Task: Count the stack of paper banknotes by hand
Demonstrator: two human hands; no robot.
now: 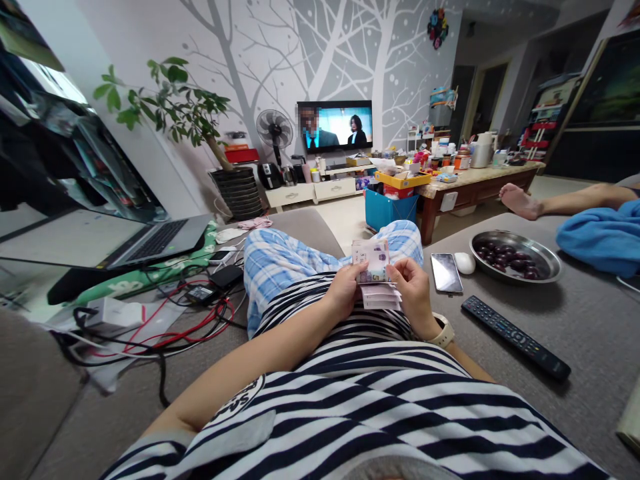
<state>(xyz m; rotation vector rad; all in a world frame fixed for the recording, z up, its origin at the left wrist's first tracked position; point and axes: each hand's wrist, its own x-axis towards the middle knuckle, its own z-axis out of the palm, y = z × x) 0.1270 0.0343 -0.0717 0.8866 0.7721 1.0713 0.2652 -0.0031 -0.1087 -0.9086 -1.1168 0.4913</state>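
Both my hands hold a stack of pinkish banknotes (373, 267) above my lap, over my striped shirt. My left hand (344, 290) grips the stack from the left, thumb on top. My right hand (414, 293), with a pale watch on the wrist, pinches the notes from the right; some notes fan out below at the fingers. I sit reclined on a grey sofa (575, 320) with my knees in blue plaid trousers (280, 260) raised in front.
Right of me on the sofa lie a phone (446, 272), a white mouse (465, 263), a black remote (515, 337) and a metal bowl of dark fruit (515, 257). Another person's bare foot (517, 200) and a blue cloth (600, 237) are far right. A laptop (155, 241) and tangled cables (165, 320) lie left.
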